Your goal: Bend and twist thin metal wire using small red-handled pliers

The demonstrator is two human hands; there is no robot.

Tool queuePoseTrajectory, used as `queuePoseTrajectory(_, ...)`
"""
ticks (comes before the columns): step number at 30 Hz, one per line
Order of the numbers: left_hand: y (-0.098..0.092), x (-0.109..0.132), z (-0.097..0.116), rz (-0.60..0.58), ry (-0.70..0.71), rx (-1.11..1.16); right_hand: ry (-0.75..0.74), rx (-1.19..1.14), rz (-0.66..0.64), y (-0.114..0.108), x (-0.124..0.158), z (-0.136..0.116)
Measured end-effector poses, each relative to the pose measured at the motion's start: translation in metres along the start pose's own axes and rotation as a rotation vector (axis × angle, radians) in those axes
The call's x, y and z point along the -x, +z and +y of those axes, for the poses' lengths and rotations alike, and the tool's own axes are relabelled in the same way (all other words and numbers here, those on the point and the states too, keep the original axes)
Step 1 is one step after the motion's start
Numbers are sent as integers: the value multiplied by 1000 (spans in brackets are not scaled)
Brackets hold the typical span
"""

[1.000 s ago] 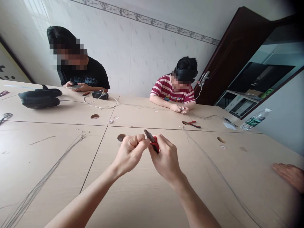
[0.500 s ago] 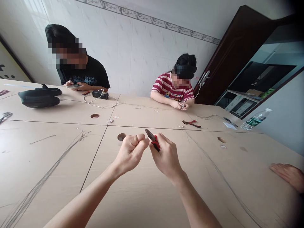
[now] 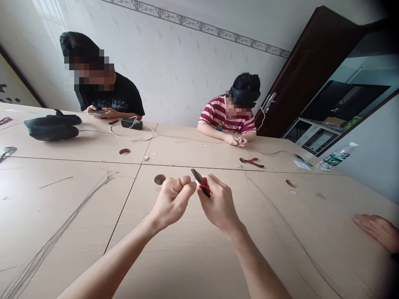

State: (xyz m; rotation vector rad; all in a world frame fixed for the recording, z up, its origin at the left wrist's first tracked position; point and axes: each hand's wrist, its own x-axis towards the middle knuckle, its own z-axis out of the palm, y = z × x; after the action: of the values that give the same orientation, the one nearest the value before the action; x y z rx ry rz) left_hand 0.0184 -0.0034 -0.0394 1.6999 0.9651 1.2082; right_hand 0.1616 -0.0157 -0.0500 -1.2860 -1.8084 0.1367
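My right hand (image 3: 220,201) is closed around red-handled pliers (image 3: 198,177), whose dark jaws point up and to the left. Beside the jaws, my left hand (image 3: 175,198) is closed with thumb and fingers pressed together; whatever it pinches is too small or hidden to make out. Both hands are raised over the near middle of the table, almost touching. A bundle of thin wires (image 3: 73,216) lies to the left of my hands. Another bundle of thin wires (image 3: 282,216) runs along the table to the right.
Across the table (image 3: 174,257) sit two people; one, in a striped shirt (image 3: 215,114), works with small things. A second pair of pliers (image 3: 254,162), a black bag (image 3: 51,126), a power strip (image 3: 131,123) and a bottle (image 3: 336,158) lie about. Another person's hand (image 3: 375,230) rests at right.
My hands and the pliers have hardly moved. The person in the striped shirt has shifted their head and hands slightly.
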Motion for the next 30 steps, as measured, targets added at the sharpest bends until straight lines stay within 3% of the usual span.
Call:
queuePoseTrajectory(5,0,-2,-1,-11,-4,44,4,16,-2,-1,-1,0)
queuePoseTrajectory(16,-15,-9,9,-58,-228,117,-69,131,63,-1,0,-1)
queuePoseTrajectory(30,-18,-8,12,-35,-279,170,-82,134,77,1,2,-4)
